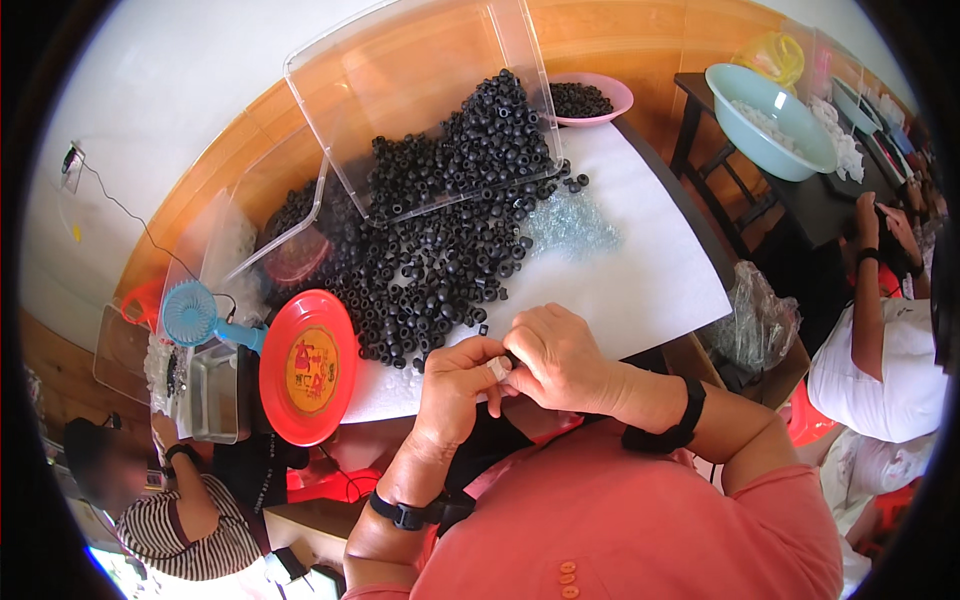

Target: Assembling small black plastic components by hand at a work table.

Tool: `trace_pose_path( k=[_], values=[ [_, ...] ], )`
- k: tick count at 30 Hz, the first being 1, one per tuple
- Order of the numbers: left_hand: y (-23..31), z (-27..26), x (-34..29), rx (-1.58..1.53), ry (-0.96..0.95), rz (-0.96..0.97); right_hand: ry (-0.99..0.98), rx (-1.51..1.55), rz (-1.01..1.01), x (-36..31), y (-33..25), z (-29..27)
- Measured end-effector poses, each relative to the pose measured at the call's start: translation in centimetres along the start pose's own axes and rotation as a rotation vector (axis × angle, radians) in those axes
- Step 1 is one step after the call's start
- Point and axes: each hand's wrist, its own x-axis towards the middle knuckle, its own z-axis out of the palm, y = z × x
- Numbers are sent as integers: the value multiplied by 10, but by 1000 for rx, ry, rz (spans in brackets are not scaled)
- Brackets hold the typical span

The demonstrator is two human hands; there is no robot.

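Note:
My left hand and my right hand meet at the table's near edge, fingers closed and pinched together. Between the fingertips a small black part shows, mostly hidden by the fingers. Something white sits at the left fingertips; whether it is a finger wrap or a separate piece I cannot tell. One loose black ring-shaped part lies just beyond my hands. Farther off, a large heap of the same black parts spills out of a tipped clear plastic bin.
Small clear pieces lie on the white table sheet. A red plate, a blue fan and a metal tray are at left. Behind stands a pink bowl; at right, a pale blue basin. People sit on both sides.

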Motion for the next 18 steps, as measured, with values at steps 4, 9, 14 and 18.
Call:
trace_pose_path(
  k=[4,9,14,18],
  values=[
    [-1,3,-1,-31,32,16,-11,-28,-25,3,2,-1],
    [8,5,-3,-52,29,-19,4,-111,-41,3,5,-3],
    [3,1,0,30,-31,0,17,-65,-87,2,9,-1],
    [-3,-1,-2,6,-30,31,-63,-58,-117,5,8,-1]
  ],
)
